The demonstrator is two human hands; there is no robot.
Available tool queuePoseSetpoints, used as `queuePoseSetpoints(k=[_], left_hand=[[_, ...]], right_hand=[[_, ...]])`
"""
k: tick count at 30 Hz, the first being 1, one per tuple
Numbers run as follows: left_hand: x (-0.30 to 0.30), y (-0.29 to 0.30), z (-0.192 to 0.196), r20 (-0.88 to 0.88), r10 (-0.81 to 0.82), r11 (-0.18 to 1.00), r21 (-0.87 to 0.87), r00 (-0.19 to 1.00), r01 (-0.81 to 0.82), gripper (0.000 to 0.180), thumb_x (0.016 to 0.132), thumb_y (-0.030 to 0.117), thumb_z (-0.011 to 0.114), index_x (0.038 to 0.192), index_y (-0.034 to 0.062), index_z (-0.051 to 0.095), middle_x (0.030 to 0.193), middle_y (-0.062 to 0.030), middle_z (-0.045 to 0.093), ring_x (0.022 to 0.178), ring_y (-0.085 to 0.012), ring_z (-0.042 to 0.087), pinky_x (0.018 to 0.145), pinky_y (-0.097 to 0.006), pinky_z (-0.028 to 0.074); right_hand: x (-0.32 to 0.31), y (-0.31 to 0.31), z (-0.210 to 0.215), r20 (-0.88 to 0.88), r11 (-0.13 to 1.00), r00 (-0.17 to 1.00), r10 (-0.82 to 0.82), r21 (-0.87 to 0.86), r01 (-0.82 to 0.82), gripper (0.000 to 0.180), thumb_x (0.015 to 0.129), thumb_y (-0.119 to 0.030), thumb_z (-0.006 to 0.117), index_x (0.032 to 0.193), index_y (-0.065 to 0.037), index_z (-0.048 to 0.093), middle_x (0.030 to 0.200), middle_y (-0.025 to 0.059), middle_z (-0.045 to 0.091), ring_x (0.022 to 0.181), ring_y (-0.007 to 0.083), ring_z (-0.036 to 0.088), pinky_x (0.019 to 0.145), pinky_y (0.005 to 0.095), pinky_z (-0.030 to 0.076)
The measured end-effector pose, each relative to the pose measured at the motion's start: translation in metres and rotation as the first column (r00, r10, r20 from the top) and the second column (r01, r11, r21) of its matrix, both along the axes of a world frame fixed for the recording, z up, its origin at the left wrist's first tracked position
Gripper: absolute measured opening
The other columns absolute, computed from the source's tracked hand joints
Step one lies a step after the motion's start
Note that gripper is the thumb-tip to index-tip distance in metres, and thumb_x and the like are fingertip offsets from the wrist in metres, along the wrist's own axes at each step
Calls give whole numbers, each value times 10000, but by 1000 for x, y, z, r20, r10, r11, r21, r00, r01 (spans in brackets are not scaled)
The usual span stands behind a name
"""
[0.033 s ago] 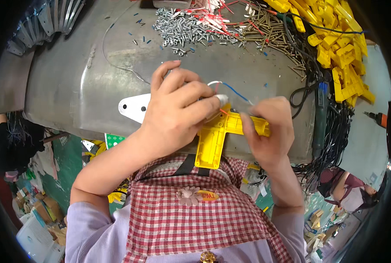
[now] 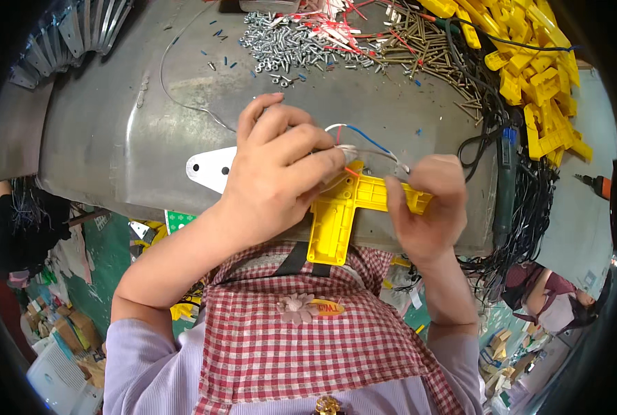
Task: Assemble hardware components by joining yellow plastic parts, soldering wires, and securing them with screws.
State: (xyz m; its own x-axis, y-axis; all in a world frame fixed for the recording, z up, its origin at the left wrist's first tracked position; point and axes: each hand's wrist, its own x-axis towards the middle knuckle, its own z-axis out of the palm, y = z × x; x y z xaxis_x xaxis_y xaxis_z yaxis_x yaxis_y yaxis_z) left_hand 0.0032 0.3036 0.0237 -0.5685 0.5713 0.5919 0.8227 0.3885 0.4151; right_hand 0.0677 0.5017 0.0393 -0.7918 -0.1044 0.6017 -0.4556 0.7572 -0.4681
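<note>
A yellow plastic housing (image 2: 332,232), T-shaped with open ribbed compartments, lies at the table's near edge. My left hand (image 2: 277,162) is bent over its upper left part, closed on the housing and the wires there; its grip is partly hidden. From under that hand a white metal plate (image 2: 211,168) with dark holes sticks out to the left. White and blue wires (image 2: 370,140) arch from my left fingers toward my right hand (image 2: 433,197). My right hand is closed at the wire ends, beside the housing's right arm, its fingers slightly blurred. A short red wire (image 2: 351,171) shows at the housing's top.
Silver screws (image 2: 287,45) and longer brass-coloured screws (image 2: 426,45) lie in piles at the back. Yellow plastic parts (image 2: 547,90) are heaped at the far right, above a bundle of black cables (image 2: 530,207). Metal brackets (image 2: 80,31) stand at the far left. Another person (image 2: 550,297) is at the right.
My right hand has shifted slightly right, and the wires reach a little farther toward it. My left hand has barely moved.
</note>
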Motion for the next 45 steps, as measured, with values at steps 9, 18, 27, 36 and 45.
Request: queuePoseSetpoints(k=[9, 18, 27, 36, 45], left_hand=[[-2, 3, 8, 62, -33, 999, 32, 997, 31, 267, 619, 43, 703, 878, 98, 667, 833, -20, 573, 860, -258, 512, 910, -505, 378], [4, 7, 15, -39, 17, 998, -52, 999, -19, 204, 618, 92, 722, 813, 105, 661, 848, -14, 576, 874, -246, 519, 926, -521, 370], [24, 4, 19, -43, 72, 997, 0, 996, -72, 316, 592, 146, 743, 883, 89, 635, 871, -7, 617, 798, -212, 548, 787, -404, 345], [19, 1, 11, 79, 49, 995, 82, 996, -55, 269, 590, 104, 754, 826, 89, 626, 815, -15, 616, 764, -195, 560, 749, -363, 336], [12, 1, 6, 508, -15, 973, 205, 861, -104, 150, 673, 62, 656, 819, 42, 625, 791, -50, 594, 790, -214, 529, 769, -324, 383]], right_hand=[[-9, -8, 12, 141, 931, 987, 72, 347, -117, 256, 638, -132, 742, 831, -81, 582, 803, 41, 503, 789, 225, 496, 656, 353, 361], [-4, -10, 28, 337, 996, 940, 43, 64, -68, 154, 689, -46, 701, 799, -54, 593, 809, 66, 533, 773, 256, 519, 693, 365, 399], [-3, -14, 29, 380, 998, 924, 52, -44, -38, 121, 682, -7, 677, 760, -39, 590, 770, 73, 542, 758, 253, 537, 692, 345, 415], [-4, -16, 33, 194, 996, 977, -90, 31, 85, 159, 690, -14, 686, 833, -49, 627, 787, 74, 557, 764, 253, 547, 661, 347, 440], [-7, -23, 32, 347, 947, 934, -89, -261, 187, 140, 751, 21, 646, 874, -44, 634, 800, 65, 571, 657, 142, 545, 594, 274, 442]])
